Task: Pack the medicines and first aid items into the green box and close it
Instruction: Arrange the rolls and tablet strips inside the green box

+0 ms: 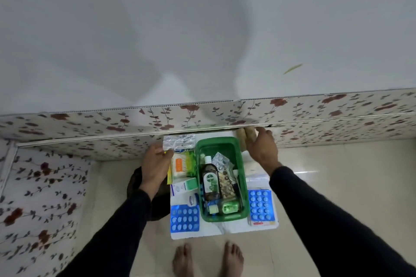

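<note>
The green box (242,177) stands open on a small white table (222,230). Inside it lie a brown antiseptic bottle (211,183), silver blister strips (221,162) and small green items (229,207). My left hand (155,166) pinches a silver foil strip (179,141) at the box's far left. My right hand (261,146) grips a beige bandage roll (246,134) beyond the box's far right corner. Blue tablet strips lie left (184,218) and right (260,206) of the box. An orange-and-green pack (182,164) and a white-green carton (184,186) sit on the left.
A floral-patterned panel (90,139) runs along the wall just behind the table and down the left side. A dark bag (135,182) lies on the tiled floor left of the table. My bare feet (207,258) stand in front of it.
</note>
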